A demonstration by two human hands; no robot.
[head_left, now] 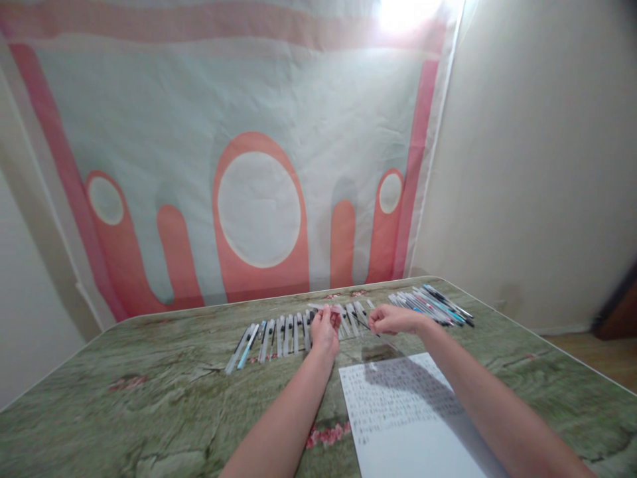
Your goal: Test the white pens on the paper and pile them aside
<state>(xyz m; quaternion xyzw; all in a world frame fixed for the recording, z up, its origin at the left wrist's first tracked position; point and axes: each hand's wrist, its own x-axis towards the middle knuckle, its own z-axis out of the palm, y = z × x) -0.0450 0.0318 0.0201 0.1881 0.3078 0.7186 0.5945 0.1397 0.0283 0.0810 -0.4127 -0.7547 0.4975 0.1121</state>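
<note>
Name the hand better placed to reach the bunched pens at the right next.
Probably the right hand: it is nearer the bunch of pens, while the left hand is by the row of pens. Whether the right is free is unclear.

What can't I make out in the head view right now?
In the head view:
Item at the left hand: blurred, too small to identify.
Whatever the right hand may hold: hidden by its curled fingers.
Part of the pen row: covered by the left hand.
Handwriting on the paper sheet: too small, blurred.
Sheet's near edge: cut off by the picture's bottom.
</note>
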